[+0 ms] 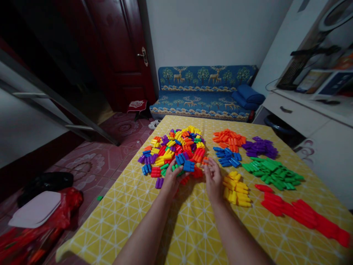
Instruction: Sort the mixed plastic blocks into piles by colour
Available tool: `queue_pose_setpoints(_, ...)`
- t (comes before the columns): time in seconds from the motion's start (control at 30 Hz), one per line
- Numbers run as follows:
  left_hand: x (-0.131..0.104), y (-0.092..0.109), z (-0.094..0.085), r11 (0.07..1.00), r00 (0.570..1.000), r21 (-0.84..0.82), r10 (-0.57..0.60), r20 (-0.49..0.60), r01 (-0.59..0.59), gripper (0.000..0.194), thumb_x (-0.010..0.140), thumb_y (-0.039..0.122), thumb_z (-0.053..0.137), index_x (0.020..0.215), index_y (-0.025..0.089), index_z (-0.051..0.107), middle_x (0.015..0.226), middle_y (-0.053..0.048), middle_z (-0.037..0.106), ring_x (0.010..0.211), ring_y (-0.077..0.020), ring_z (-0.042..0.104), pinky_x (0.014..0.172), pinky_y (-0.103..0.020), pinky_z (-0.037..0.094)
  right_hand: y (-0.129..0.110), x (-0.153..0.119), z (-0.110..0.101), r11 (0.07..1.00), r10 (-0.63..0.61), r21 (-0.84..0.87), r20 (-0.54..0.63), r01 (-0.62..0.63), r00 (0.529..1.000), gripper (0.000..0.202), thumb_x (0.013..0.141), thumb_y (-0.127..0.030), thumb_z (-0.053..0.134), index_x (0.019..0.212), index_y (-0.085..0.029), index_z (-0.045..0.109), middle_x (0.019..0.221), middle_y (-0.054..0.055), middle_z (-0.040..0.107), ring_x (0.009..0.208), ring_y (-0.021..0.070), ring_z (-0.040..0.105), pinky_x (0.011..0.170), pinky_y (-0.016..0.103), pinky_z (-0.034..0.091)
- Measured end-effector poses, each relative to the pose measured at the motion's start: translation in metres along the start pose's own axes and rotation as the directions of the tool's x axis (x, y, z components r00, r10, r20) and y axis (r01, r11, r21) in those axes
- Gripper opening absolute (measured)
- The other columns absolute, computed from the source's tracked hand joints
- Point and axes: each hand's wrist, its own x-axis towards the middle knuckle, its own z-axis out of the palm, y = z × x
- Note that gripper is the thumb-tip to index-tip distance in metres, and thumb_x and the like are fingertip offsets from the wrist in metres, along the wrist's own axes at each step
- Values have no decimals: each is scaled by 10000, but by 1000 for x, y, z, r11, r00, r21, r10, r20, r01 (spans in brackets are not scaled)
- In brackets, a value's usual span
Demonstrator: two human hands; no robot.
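Note:
A mixed heap of coloured plastic pieces (168, 151) lies on the table, left of the middle. At its near edge my left hand (172, 176) is closed around a few pieces, a green one among them, with blue pieces (189, 166) at its fingertips. My right hand (213, 176) is at the heap's right side, its fingers bent round a small orange piece (205, 161). To the right lie single-colour piles: orange (228, 138), blue (227, 157), purple (260, 148), green (273, 173), yellow (236, 189) and red (303, 213).
The table (116, 221) has a yellow patterned cloth. Behind it stands a blue sofa (198, 99); a white cabinet (300, 117) is at the right. On the floor at the left are a red bag (70, 206) and a pale lid (37, 209).

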Motion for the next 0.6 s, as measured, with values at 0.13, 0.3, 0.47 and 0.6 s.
queue_pose_setpoints(0.13,-3,-6,-1,998,1000,58,4,15,-5,580,634,217,807,1180,187,611,961,-49,712,804,-186,680,718,-303,577,-17,-23,12,998,-64,-2,199,66,978,540,834,-416,633,1303,-187,491,1183,133,625,966,217,648,795,345,548)
queue_pose_setpoints(0.3,-4,-9,1,993,999,116,-11,33,7,495,640,302,825,1083,154,662,951,-79,720,801,-198,682,703,-303,568,-17,-28,21,971,-202,-103,132,216,971,397,823,-356,654,1192,-221,594,1176,103,621,1079,230,602,911,383,515)
queue_pose_setpoints(0.47,-7,-4,5,986,998,162,28,58,-37,425,626,395,833,923,135,675,864,-69,715,758,-205,691,686,-313,564,-8,-22,14,996,-77,-52,-27,75,997,335,853,-382,603,1117,-177,605,1022,99,672,855,194,650,767,342,544)
queue_pose_setpoints(0.6,-8,-3,6,957,995,274,78,64,-92,430,637,436,817,911,132,685,708,-36,690,603,-162,653,570,-258,530,-6,-13,6,999,-19,-40,-135,13,991,391,831,-421,607,1110,-146,600,1017,122,676,827,200,650,746,351,543)
